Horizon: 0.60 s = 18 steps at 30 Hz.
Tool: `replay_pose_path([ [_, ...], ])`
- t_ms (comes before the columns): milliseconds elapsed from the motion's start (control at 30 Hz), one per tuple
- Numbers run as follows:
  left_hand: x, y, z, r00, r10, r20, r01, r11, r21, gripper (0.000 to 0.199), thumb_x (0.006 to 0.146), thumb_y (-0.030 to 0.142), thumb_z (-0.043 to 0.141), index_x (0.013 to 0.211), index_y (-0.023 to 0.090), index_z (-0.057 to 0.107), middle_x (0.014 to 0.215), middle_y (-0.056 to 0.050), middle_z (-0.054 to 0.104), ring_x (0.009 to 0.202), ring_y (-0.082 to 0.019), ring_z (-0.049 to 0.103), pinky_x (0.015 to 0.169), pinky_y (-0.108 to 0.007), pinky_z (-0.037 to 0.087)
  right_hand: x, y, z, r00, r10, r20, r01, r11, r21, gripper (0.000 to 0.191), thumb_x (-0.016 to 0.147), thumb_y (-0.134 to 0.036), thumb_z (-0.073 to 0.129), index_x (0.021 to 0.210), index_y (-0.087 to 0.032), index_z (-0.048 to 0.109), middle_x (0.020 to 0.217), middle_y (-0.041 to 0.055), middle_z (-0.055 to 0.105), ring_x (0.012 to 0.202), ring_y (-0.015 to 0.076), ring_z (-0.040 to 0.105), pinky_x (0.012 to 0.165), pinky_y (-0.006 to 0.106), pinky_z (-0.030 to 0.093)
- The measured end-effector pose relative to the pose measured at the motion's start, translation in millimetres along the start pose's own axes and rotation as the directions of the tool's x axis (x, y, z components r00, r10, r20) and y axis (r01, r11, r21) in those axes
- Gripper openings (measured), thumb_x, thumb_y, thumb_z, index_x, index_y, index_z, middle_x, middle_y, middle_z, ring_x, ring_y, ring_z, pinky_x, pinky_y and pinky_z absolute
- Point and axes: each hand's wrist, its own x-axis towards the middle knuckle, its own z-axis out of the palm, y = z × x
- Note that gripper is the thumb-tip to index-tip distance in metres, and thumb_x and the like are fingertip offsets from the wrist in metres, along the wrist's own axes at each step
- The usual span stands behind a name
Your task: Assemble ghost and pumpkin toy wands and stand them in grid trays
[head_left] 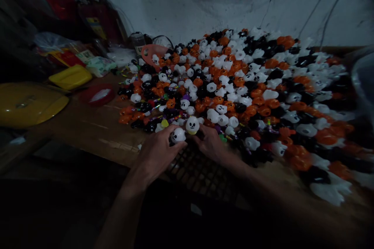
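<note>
1. A pale wall (175,11) stands behind everything.
2. The brown table (96,124) runs across the view under the things.
3. A broad heap (230,93) of white, orange and black plastic pieces, many with printed faces, covers the table's middle and right.
4. A dark grid (204,171) lies below the hands, at the table's near edge.
5. A rounded yellow cover (32,105) sits at the far left.
6. The left hand (154,149) has its grip closed around a small white head, thumb on the near side and fingers on the far side.
7. The right hand (212,144) is curled, fingertips at the lower right of a skull-faced head; whether its grip is closed on it, I cannot tell.
8. A yellow tray (71,77) lies right of the cover, near a red dish (97,95).
9. The skull-faced head (192,124), white with yellow beneath, is upright between the hands.
10. The small white head (178,135) is tilted, its dark face marks turned left.
</note>
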Motion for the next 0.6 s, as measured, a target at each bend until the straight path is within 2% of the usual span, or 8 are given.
replay_pose_path([
  [200, -2.2, 1.6, 2.3, 1.0, -0.011, -0.027, 0.013, 0.998, 0.066, 0.036, 0.079, 0.043, 0.056, 0.112, 0.028, 0.057, 0.093, -0.002, 0.068, 0.076, -0.019, 0.063, 0.06, -0.025, 0.043, 1.1, -0.4, 0.5, 0.998, -0.047, 0.045, 0.046, 0.999, 0.018, 0.02, 0.08, -0.013, 0.057, 0.099, -0.016, 0.062, 0.098, 0.0065, 0.068, 0.087, 0.0186, 0.062, 0.077, 0.027, 0.047],
  [267, -3.0, 0.8, 3.0, 0.999, -0.02, -0.043, 0.023, 0.996, 0.088, 0.038, 0.08, 0.044, 0.056, 0.113, 0.027, 0.057, 0.094, -0.003, 0.068, 0.079, -0.02, 0.063, 0.062, -0.025, 0.044, 1.3, 0.9, 1.3, 0.997, -0.066, 0.028, 0.066, 0.998, 0.013, 0.017, 0.081, -0.013, 0.057, 0.097, -0.015, 0.062, 0.095, 0.0066, 0.068, 0.084, 0.0181, 0.062, 0.075, 0.026, 0.047],
  [367, -4.3, 0.8, 2.9, 0.998, -0.026, -0.053, 0.03, 0.997, 0.072, 0.04, 0.08, 0.044, 0.055, 0.115, 0.026, 0.056, 0.096, -0.004, 0.068, 0.082, -0.02, 0.063, 0.064, -0.026, 0.045, 1.0, 3.5, 2.0, 0.997, -0.075, -0.001, 0.075, 0.996, -0.05, 0.012, 0.08, -0.016, 0.06, 0.092, -0.013, 0.063, 0.088, 0.0068, 0.068, 0.079, 0.0179, 0.062, 0.071, 0.026, 0.046],
  [467, -4.9, 3.2, 2.0, 0.998, -0.032, -0.062, 0.036, 0.997, 0.074, 0.04, 0.078, 0.045, 0.058, 0.113, 0.027, 0.058, 0.092, -0.002, 0.068, 0.077, -0.02, 0.063, 0.062, -0.026, 0.044, 0.5, 5.7, 2.3, 0.997, -0.082, 0.001, 0.081, 0.99, -0.116, 0.008, 0.08, -0.017, 0.06, 0.087, -0.014, 0.063, 0.083, 0.0055, 0.068, 0.075, 0.017, 0.062, 0.067, 0.025, 0.045],
  [600, -5.2, 5.8, -0.5, 0.997, -0.051, -0.06, 0.054, 0.997, 0.053, 0.039, 0.076, 0.045, 0.059, 0.111, 0.029, 0.061, 0.09, 0.0, 0.069, 0.073, -0.018, 0.063, 0.062, -0.026, 0.044, 1.2, 8.1, 4.3, 0.987, -0.162, 0.021, 0.163, 0.97, -0.182, 0.003, 0.081, -0.018, 0.059, 0.08, -0.015, 0.06, 0.077, 0.0043, 0.065, 0.07, 0.0158, 0.06, 0.063, 0.024, 0.043],
])
